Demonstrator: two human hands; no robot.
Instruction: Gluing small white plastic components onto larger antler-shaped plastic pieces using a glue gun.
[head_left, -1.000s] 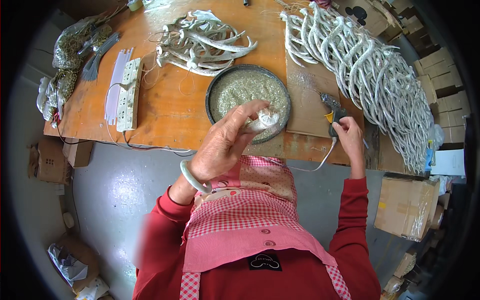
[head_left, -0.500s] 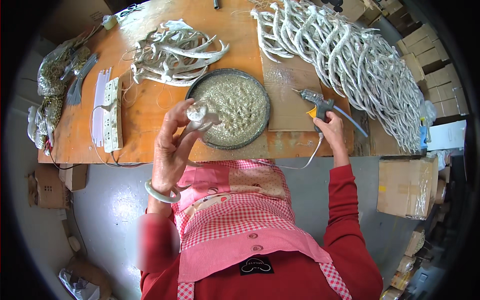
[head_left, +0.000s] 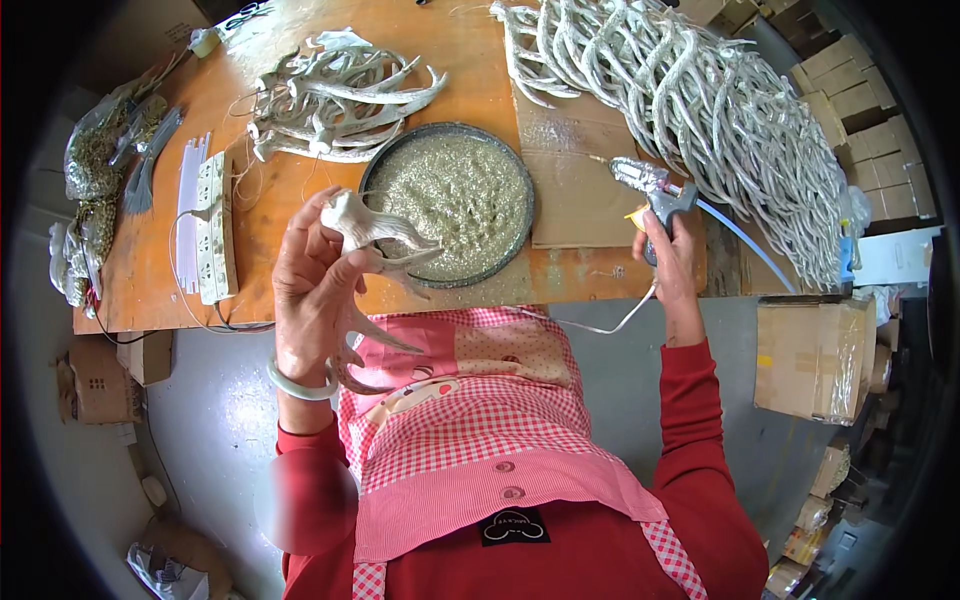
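Observation:
My left hand holds a pale antler-shaped piece up in front of me, over the near edge of the orange table. A round dark tray of glittery grains lies just beyond it. My right hand grips a hot glue gun that rests on a cardboard sheet, its cord trailing off the table edge.
A small heap of antler pieces lies behind the tray, and a large pile of silvery ones fills the right side. White power strips and bags of greenery sit at left. Cardboard boxes stand on the floor at right.
My left hand has pulled the antler piece away from the tray, leftward and toward me. The right hand keeps the glue gun on the cardboard.

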